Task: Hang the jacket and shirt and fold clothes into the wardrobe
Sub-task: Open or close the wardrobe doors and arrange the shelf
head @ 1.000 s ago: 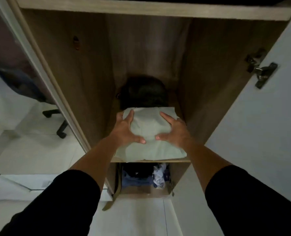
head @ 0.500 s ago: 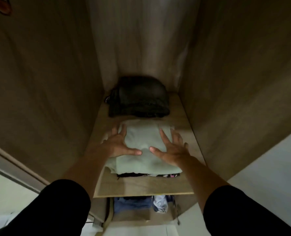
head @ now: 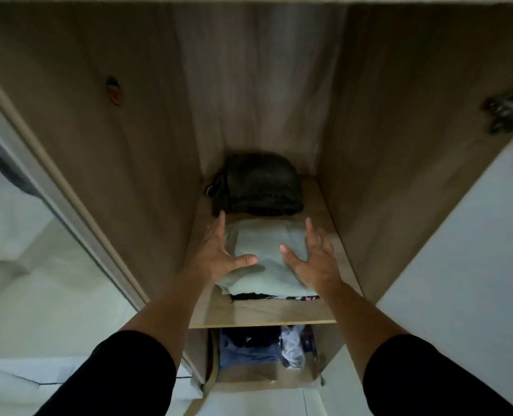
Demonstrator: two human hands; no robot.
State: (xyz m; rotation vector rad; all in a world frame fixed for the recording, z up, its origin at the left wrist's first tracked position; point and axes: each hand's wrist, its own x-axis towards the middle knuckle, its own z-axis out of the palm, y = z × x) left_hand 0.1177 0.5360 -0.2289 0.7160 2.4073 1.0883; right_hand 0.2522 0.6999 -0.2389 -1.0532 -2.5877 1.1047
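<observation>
A folded pale green garment lies on the wooden wardrobe shelf, on top of a thin dark patterned piece whose edge shows beneath it. Behind it sits a folded dark green garment. My left hand hovers at the pale garment's left side with fingers straight and spread. On the other side my right hand is likewise spread, thumb over the cloth. Neither hand holds anything; both look lifted just off the fabric.
Wooden side walls close in the narrow compartment. Below the shelf a lower compartment holds blue and dark clothes and a light crumpled item. A white door with a metal hinge stands open at right; a mirrored panel is left.
My hands pushed the pale green garment deeper onto the shelf, then lifted off it and spread apart to its sides. The view drew back slightly.
</observation>
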